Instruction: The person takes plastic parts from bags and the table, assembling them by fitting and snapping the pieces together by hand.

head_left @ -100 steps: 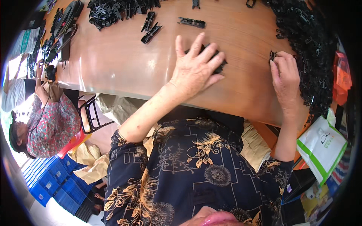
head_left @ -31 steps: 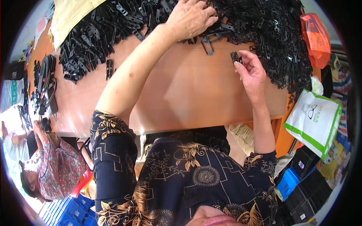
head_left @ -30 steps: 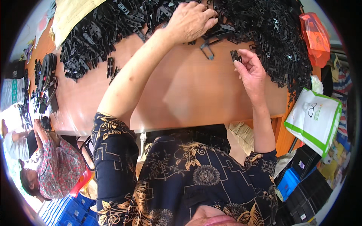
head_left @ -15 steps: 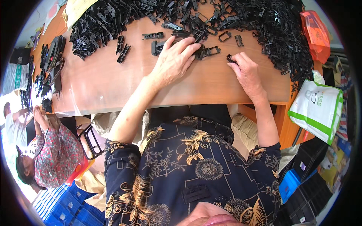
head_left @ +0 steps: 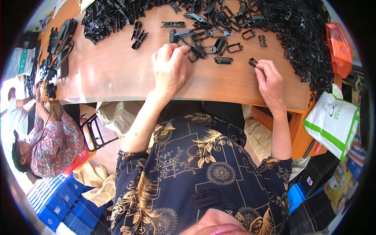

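My left hand is over the table's middle, its fingers curled and closed at the near edge of a loose group of black plastic parts. Its fingertips grip a black plastic frame that overlaps other parts. Further right, my right hand pinches a small black plastic clip between thumb and fingers, just off the table. Between the hands lies a short ribbed black piece. Behind it are an open rectangular frame and a thin silver-tipped tool or part.
Heaps of black parts line the table's far and right sides. An orange bag and a white-green bag hang at the right edge. A black case lies left. Another person sits at left near blue crates.
My left hand has drawn back toward me from atop the parts, and its fingers have curled in. My right hand keeps its clip. The whole view has shifted slightly.
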Demonstrator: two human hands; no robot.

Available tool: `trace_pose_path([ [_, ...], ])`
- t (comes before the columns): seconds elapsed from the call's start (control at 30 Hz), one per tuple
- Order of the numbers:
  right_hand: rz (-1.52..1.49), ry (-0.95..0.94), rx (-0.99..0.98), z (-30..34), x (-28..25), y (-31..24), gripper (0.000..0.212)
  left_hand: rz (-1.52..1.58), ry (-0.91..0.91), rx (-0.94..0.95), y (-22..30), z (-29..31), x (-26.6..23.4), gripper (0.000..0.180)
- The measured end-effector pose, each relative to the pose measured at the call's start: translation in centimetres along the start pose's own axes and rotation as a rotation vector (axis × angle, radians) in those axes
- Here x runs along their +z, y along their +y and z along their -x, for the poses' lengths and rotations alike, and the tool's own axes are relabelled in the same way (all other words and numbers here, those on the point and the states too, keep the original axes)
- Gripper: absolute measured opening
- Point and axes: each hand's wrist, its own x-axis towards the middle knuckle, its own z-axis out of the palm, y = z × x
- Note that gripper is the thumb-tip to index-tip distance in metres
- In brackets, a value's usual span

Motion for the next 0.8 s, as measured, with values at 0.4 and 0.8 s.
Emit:
trace_pose_path([
  [0.4, -0.835, -0.112, 0.534, 1.4, 1.5, -3.6, 0.005, -0.017, -0.172, 0.155, -2.2, 0.3, -1.5, 0.02],
  [0.8, -0.579, -0.065, -0.051, -2.2, 3.4, -8.1, 0.015, 1.849, -0.426, -0.979, 0.4, 3.0, -1.6, 0.031],
])
